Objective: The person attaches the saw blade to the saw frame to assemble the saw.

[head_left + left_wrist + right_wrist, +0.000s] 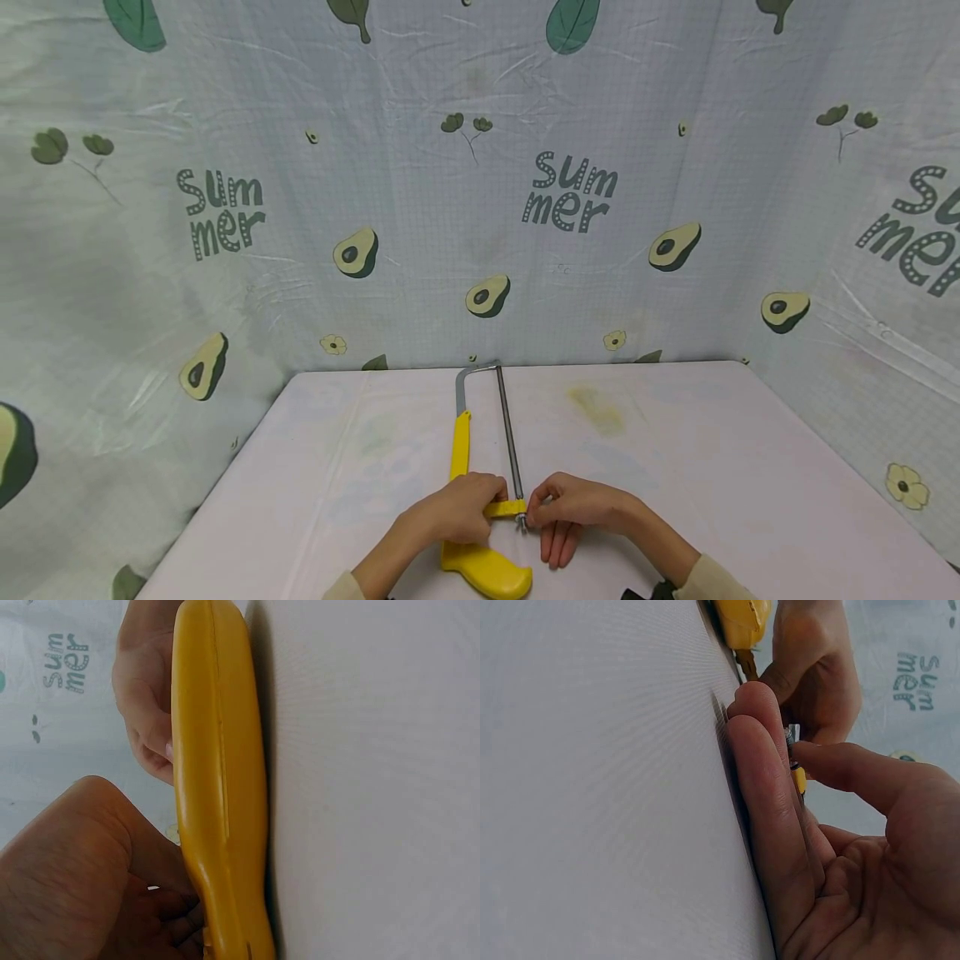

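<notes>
A hacksaw lies on the table, with a yellow handle [491, 573] near me and a grey front bow [461, 392] pointing away. My left hand [468, 504] grips its yellow frame just above the handle, fingers curled toward the crosspiece [505, 508]. The blade [508, 429] runs along the right side. At its near end sits a small metal wing nut [522, 525], which the thumb and index finger of my right hand [573, 508] pinch; its other fingers extend down to the tabletop. In the left wrist view the handle [221, 735] hides part of both hands.
The pale table [675, 467] extends on both sides of the saw and bears a yellowish stain [596, 410] farther back. A printed curtain [420, 183] with avocados and lettering hangs behind the table and along its sides.
</notes>
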The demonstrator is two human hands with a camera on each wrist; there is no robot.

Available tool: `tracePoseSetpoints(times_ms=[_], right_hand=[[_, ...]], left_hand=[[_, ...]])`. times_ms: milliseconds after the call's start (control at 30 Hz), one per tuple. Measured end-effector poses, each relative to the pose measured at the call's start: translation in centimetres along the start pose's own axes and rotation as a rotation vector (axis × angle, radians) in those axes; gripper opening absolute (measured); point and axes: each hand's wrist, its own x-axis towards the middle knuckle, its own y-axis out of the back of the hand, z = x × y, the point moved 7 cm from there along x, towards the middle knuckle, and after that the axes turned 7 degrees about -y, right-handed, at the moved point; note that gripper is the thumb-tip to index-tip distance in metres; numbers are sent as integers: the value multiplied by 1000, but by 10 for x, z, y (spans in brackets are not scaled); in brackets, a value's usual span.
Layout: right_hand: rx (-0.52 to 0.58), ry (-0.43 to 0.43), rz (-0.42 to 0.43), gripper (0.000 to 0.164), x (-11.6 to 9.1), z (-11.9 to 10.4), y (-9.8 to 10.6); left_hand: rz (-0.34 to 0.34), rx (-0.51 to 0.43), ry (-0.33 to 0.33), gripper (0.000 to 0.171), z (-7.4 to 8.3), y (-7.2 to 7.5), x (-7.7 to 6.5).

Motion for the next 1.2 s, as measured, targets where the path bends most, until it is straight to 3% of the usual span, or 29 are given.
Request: tracePoseSetpoints(times_ms=[1200], right_hand=[[1, 9, -15, 25, 0, -1, -1]], left_hand=[[-9, -5, 5, 36, 1, 0, 0]])
